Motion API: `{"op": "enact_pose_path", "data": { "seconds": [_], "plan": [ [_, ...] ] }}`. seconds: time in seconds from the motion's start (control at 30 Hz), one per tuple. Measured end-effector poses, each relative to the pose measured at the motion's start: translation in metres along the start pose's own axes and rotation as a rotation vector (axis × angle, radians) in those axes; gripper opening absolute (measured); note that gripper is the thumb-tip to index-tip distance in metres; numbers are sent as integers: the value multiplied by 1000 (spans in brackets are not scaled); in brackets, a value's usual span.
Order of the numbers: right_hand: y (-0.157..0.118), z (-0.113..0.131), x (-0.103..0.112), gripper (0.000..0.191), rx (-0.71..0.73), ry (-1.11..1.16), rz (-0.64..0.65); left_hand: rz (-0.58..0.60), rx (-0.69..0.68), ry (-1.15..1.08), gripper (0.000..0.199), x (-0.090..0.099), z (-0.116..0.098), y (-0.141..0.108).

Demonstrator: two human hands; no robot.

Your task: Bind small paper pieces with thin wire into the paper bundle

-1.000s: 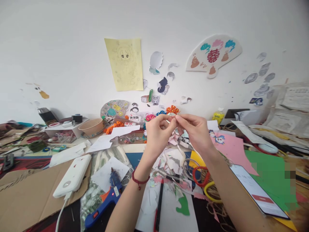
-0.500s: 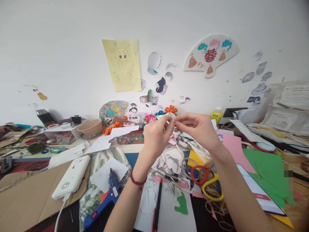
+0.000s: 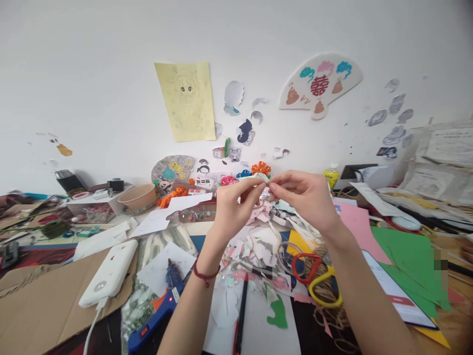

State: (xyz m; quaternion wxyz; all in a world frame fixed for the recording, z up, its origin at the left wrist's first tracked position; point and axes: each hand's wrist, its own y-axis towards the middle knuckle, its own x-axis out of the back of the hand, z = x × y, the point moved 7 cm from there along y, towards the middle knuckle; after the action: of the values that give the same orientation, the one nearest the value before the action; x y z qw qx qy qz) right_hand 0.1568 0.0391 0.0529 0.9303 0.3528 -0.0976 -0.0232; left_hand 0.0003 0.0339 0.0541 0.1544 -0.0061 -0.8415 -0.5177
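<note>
My left hand [image 3: 236, 204] and my right hand [image 3: 305, 197] are raised over the middle of the cluttered table, fingertips pinched close together. Between and just behind the fingertips shows a small pale greenish piece [image 3: 261, 176], mostly hidden by the fingers; which hand grips it is hard to make out. Below them lies a heap of paper scraps [image 3: 258, 249]. A black and red pen [image 3: 242, 305] and a green paper cutout [image 3: 278, 313] rest on white paper [image 3: 271, 335].
At left are a blue glue gun [image 3: 158, 315], a white power bank [image 3: 109, 273] and cardboard [image 3: 44, 305]. Scissors [image 3: 312, 268] with red and yellow handles lie on twine at right, near a tablet [image 3: 399, 296] and green paper [image 3: 402, 251].
My left hand and wrist have shifted slightly left, and my right hand has turned a little. Both stay pinched near each other. The view has moved slightly.
</note>
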Motion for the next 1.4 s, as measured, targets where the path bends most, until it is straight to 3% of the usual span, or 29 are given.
{"op": "enact_pose_path", "data": {
  "seconds": [0.13,0.27,0.53,0.83,1.4],
  "plan": [
    [1,-4,-4,18,-79,119,80,81,163,-239,16,-1,12,1],
    [1,-4,-8,19,-107,185,130,98,174,-337,14,-1,15,2],
    [0,-6,-9,18,-120,160,177,79,45,-200,10,4,8,2],
    [-1,-7,-15,17,-128,172,269,114,29,-193,9,9,8,1],
    [-1,-8,-19,21,-161,109,266,126,-72,31,8,12,8,0]
  ]
}}
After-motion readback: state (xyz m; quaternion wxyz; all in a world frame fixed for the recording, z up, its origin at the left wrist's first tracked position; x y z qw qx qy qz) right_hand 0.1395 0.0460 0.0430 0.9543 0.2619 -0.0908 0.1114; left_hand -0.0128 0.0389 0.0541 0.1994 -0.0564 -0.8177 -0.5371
